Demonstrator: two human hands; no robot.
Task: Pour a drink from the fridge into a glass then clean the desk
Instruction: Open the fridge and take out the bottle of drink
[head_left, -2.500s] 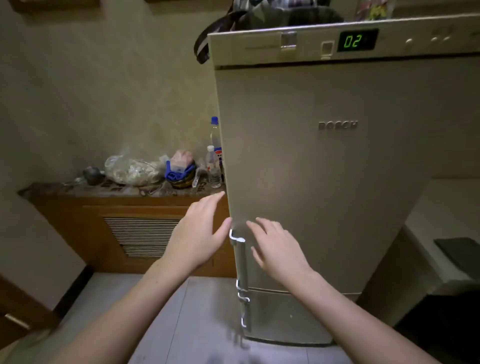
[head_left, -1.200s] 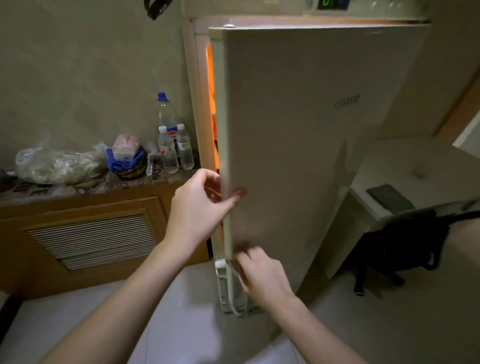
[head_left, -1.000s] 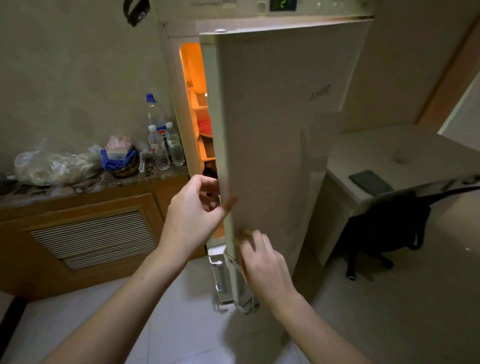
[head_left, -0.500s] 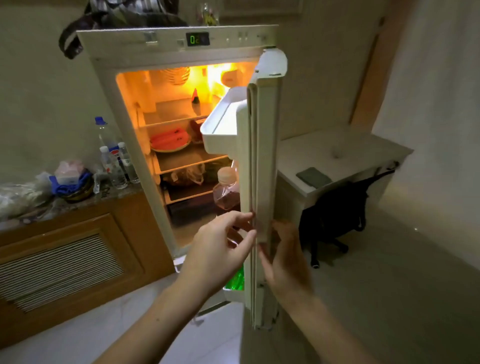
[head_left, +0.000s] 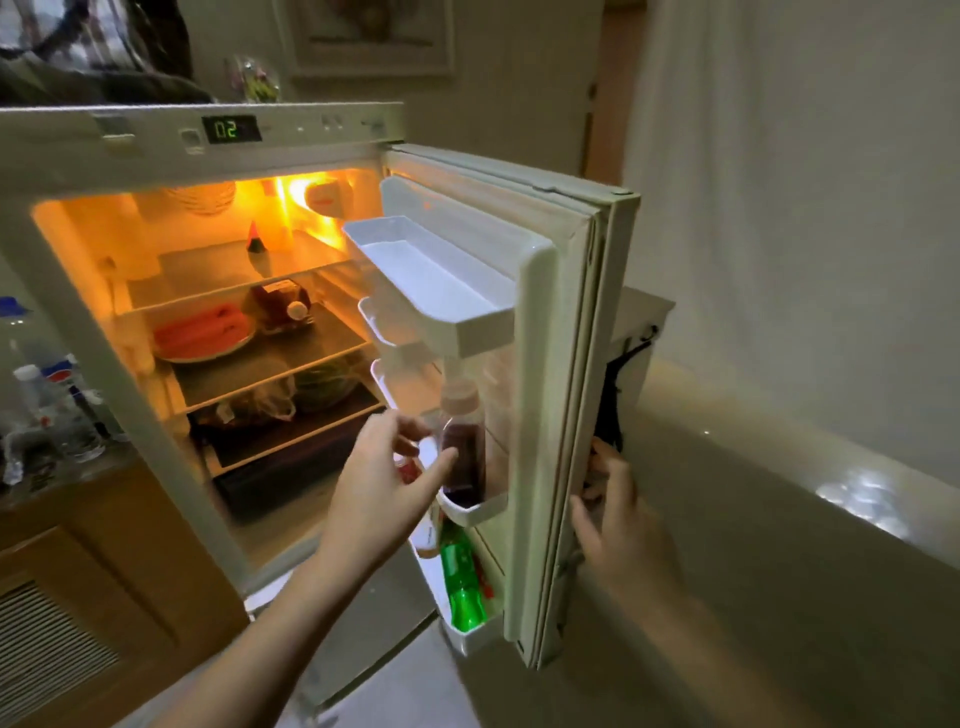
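At centre, left hand (head_left: 382, 491), fingers spread and holding nothing, reaches a dark drink bottle (head_left: 464, 447) at its 2 o'clock; right hand (head_left: 615, 512) grasps the fridge door (head_left: 558, 364) edge.

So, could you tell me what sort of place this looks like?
Probably a home, perhaps a small flat: an open fridge stocked with food and drink bottles, a wooden cabinet cluttered with water bottles, and a framed picture on the wall.

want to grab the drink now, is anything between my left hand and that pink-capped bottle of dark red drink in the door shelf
Nothing visible blocks it. The left hand is open right beside the pink-capped bottle of dark red drink, thumb near its side. Only the white door shelf rim wraps the bottle's base, so it lifts up and out.
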